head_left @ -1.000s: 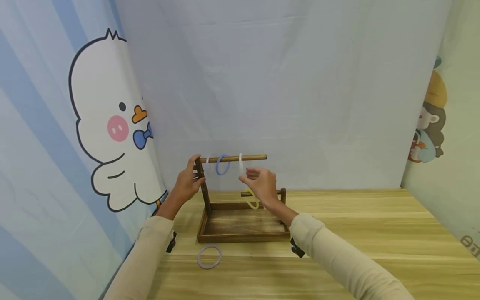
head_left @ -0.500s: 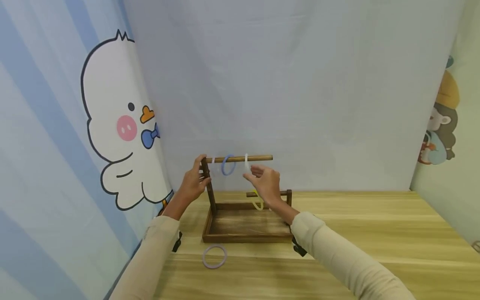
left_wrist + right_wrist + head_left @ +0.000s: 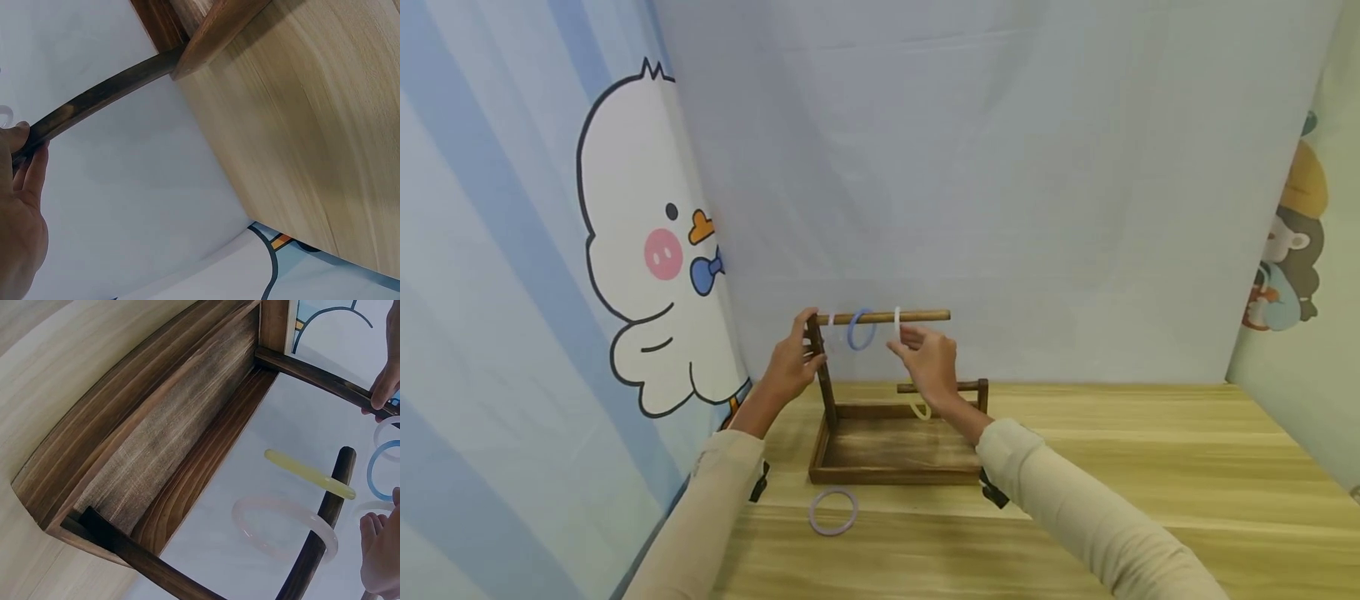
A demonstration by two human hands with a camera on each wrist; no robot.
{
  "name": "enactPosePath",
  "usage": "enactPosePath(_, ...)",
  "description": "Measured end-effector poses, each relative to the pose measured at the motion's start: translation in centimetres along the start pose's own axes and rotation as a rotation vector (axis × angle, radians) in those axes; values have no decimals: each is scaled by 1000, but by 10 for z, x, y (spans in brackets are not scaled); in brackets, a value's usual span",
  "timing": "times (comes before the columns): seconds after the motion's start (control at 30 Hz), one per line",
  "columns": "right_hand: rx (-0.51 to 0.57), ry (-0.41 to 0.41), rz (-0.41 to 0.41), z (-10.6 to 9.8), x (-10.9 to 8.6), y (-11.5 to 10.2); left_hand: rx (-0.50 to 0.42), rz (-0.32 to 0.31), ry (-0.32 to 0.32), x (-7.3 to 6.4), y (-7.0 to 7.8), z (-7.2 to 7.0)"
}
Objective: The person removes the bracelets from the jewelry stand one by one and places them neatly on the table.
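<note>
My left hand (image 3: 792, 365) grips the top of the tall post (image 3: 827, 392) of a dark wooden two-bar stand, thumb and fingers on either side of the wood (image 3: 94, 103). On the upper bar (image 3: 931, 316) hang a pale pink bangle (image 3: 831, 320), a blue bangle (image 3: 851, 333) and a white bangle (image 3: 897, 317). My right hand (image 3: 931, 362) pinches the lower part of the white bangle between thumb and fingers. Below that hand, a yellow bangle (image 3: 306, 474) and a clear pinkish bangle (image 3: 326, 536) hang on the shorter lower bar (image 3: 340, 465).
A purple bangle (image 3: 812, 517) lies flat on the wood-grain table (image 3: 1112, 467), in front of the stand's tray base (image 3: 895, 478). A grey cloth (image 3: 1000, 167) hangs behind. At the left is a curtain with a printed white bird (image 3: 632, 167).
The head view has turned slightly left, shifting the scene to the right. My right hand has come closer to the white bangle and taken hold of its lower part. My left hand stays on the post.
</note>
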State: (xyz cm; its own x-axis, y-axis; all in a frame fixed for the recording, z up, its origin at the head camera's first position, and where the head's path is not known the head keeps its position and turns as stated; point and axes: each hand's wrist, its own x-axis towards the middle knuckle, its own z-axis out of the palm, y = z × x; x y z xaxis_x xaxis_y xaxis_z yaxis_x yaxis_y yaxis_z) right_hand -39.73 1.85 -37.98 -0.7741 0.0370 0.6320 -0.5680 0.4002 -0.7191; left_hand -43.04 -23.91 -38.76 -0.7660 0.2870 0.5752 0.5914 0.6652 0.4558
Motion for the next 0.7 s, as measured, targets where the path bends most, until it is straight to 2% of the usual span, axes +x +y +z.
enactPosePath(0.43, 43, 40, 9, -5, 0, 3, 24, -2, -1, 1, -2, 0)
enactPosePath(0.7, 47, 53, 48, -17, -1, 3, 20, 8, 4, -1, 0, 1)
